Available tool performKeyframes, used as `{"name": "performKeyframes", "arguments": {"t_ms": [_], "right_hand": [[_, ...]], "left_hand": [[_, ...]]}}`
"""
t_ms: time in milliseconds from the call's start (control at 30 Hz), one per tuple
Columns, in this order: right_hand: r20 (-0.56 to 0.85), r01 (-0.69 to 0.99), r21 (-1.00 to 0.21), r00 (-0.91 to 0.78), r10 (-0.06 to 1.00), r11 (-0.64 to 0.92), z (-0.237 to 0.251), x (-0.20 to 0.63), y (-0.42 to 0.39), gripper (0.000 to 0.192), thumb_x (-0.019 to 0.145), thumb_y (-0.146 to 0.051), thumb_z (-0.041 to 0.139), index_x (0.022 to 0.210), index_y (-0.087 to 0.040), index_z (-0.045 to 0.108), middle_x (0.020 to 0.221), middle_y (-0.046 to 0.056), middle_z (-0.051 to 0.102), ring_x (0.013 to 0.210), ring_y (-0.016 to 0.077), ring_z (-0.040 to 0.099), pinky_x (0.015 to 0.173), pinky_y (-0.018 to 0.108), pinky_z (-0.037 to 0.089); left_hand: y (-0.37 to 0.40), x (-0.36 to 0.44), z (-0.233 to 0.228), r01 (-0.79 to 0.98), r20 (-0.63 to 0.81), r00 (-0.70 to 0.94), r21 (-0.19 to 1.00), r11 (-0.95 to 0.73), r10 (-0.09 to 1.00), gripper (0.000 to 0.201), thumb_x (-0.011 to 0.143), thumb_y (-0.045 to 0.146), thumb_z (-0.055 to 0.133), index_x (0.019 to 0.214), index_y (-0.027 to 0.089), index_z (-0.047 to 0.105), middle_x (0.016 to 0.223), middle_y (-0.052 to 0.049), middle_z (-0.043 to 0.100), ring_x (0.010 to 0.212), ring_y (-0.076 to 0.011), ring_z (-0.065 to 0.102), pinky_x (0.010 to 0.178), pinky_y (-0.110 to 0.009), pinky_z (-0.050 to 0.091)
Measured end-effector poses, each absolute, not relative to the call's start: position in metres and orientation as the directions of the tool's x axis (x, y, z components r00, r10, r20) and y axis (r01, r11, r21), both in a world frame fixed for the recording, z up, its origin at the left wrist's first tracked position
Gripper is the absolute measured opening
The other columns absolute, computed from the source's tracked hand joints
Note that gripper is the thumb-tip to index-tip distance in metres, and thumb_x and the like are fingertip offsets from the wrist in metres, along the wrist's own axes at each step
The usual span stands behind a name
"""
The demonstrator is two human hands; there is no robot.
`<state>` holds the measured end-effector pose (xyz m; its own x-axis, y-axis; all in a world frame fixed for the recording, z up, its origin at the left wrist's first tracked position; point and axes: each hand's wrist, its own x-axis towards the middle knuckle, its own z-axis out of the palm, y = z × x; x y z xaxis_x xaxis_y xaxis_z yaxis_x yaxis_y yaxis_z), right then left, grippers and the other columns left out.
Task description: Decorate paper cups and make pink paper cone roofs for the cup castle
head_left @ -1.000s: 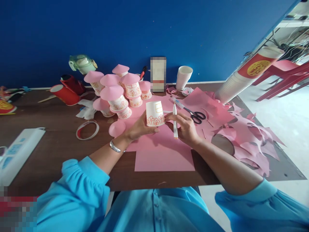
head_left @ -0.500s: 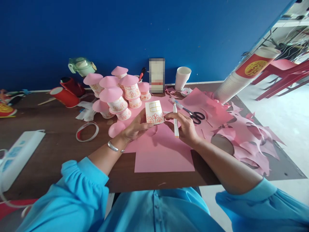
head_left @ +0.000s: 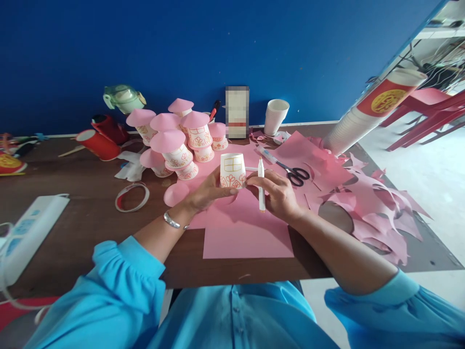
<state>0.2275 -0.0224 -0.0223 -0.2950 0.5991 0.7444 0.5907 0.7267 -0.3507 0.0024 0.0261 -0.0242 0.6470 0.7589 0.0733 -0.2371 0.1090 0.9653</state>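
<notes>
Both hands are up over the pink paper sheet [head_left: 247, 228] at the middle of the brown surface [head_left: 72, 228]. The left hand [head_left: 210, 191] has its fingers wrapped around an upturned paper cup [head_left: 233, 170], white with a yellow window and orange flowers drawn on its side. The right hand [head_left: 278, 194] meets that cup from 3 o'clock, thumb and forefinger pinched on its lower edge, and the same hand grips a white marker pen [head_left: 260, 184] that stands nearly upright, tip pointing down at the sheet. At 10 o'clock from the cup sits a cluster of finished cups with pink cone roofs [head_left: 178, 138], stacked and crowded together. A loose pink paper circle [head_left: 176, 193] lies just beside the left wrist, and a roll of tape [head_left: 132, 196] rests farther out at 9 o'clock. Black-handled scissors [head_left: 296, 174] lie at 3 o'clock just beyond the right hand, with pink paper offcuts [head_left: 366, 203] heaped past them. A stack of plain white cups [head_left: 276, 116] stands at 1 o'clock against the blue wall [head_left: 232, 43], and a long sleeve of cups [head_left: 370, 114] leans at 2 o'clock.
</notes>
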Motion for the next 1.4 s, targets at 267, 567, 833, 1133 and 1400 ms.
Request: {"name": "performKeyframes", "arguments": {"t_ms": [267,567,833,1133,1400], "right_hand": [[0.783,0.574,-0.312,-0.297,0.547,0.757,-0.02,0.229,-0.022,0.013,0.1,-0.018,0.07,0.111,-0.023,0.071,0.104,0.011,0.08,0.091,0.0234,0.077,0.078,0.036,0.062],[0.745,0.591,-0.329,-0.317,0.587,0.737,-0.024,0.228,-0.023,0.014,0.103,-0.021,0.064,0.113,-0.027,0.073,0.099,0.007,0.079,0.088,0.0215,0.076,0.077,0.035,0.061],[0.795,0.545,-0.349,-0.259,0.549,0.763,-0.013,0.235,-0.027,0.042,0.11,-0.046,0.051,0.147,-0.031,0.061,0.102,0.007,0.073,0.087,0.0217,0.073,0.077,0.038,0.063],[0.809,0.516,-0.407,-0.181,0.56,0.754,0.0,0.219,-0.044,0.015,0.1,-0.02,0.064,0.113,-0.027,0.063,0.093,0.004,0.076,0.084,0.0199,0.076,0.078,0.035,0.064],[0.82,0.518,-0.355,-0.227,0.526,0.778,0.0,0.218,-0.044,0.018,0.098,-0.016,0.063,0.112,-0.026,0.061,0.092,0.004,0.076,0.084,0.0199,0.078,0.075,0.034,0.064]], "left_hand": [[0.025,0.003,-0.026,-0.28,0.135,0.652,0.957,0.072,0.747,0.057,0.087,0.032,0.085,0.137,0.024,0.061,0.14,-0.012,0.07,0.133,-0.0322,0.063,0.117,-0.051,0.044],[0.026,0.004,-0.028,-0.225,0.088,0.662,0.971,0.085,0.744,0.063,0.081,0.031,0.09,0.138,0.024,0.061,0.133,-0.012,0.073,0.127,-0.0333,0.066,0.107,-0.049,0.05],[0.024,0.006,-0.019,-0.3,0.101,0.6,0.948,0.107,0.793,0.049,0.08,0.031,0.09,0.123,0.024,0.068,0.122,-0.006,0.074,0.118,-0.0282,0.068,0.108,-0.047,0.051],[0.026,0.003,-0.027,-0.277,0.09,0.629,0.954,0.114,0.772,0.059,0.081,0.031,0.089,0.133,0.026,0.06,0.13,-0.009,0.069,0.127,-0.0315,0.063,0.11,-0.05,0.047],[0.029,0.002,-0.032,-0.27,0.107,0.662,0.957,0.103,0.742,0.062,0.083,0.033,0.088,0.138,0.027,0.058,0.13,-0.009,0.068,0.125,-0.0311,0.062,0.109,-0.05,0.047]]}}
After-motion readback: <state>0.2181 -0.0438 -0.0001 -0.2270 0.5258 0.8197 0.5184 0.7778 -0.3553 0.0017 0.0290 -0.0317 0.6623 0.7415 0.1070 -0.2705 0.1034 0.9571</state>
